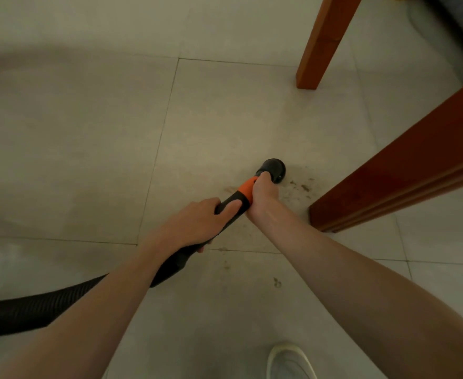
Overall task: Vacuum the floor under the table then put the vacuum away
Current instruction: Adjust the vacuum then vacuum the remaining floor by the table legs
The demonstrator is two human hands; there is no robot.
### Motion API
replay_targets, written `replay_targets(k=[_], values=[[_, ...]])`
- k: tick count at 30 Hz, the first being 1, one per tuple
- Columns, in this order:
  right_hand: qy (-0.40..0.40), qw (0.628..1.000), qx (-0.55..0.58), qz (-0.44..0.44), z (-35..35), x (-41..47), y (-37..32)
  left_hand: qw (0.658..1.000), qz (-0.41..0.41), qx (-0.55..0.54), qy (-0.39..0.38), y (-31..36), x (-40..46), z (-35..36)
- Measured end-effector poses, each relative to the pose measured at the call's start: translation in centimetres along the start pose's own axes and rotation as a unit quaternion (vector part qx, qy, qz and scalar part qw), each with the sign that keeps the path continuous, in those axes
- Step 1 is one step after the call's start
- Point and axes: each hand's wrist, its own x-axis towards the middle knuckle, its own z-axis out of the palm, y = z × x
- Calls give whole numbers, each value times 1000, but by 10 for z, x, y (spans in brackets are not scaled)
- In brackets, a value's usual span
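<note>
Hands [197, 222] grip vac wand [238, 199] (hose [20, 313] cut off).

Both forearms bare, no sleeves visible. No watch, rings, gloves. Left hand [197, 222], right hand [261, 196] bare. One white shoe [289, 361], rounded toe.

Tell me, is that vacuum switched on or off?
Cannot tell. The nozzle sits beside crumbs on the floor, both hands grip the handle, but no switch or light shows.

Black vacuum wand [231, 205] with orange collar, nozzle [274, 169] down on pale tiled floor [88, 132] beside brown crumbs [301, 187]
</note>
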Motion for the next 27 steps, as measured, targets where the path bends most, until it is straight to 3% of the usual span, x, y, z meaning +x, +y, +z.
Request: replay_targets(k=[9, 17, 27], values=[[24, 999, 36, 1, -21, 14, -26, 994, 56, 72, 60, 22, 23, 0], [68, 996, 47, -30, -35, 22, -42, 993, 68, 85, 47, 44, 44, 5], [72, 996, 44, -3, -41, 16, -38, 995, 70, 65, 26, 38, 44, 0]])
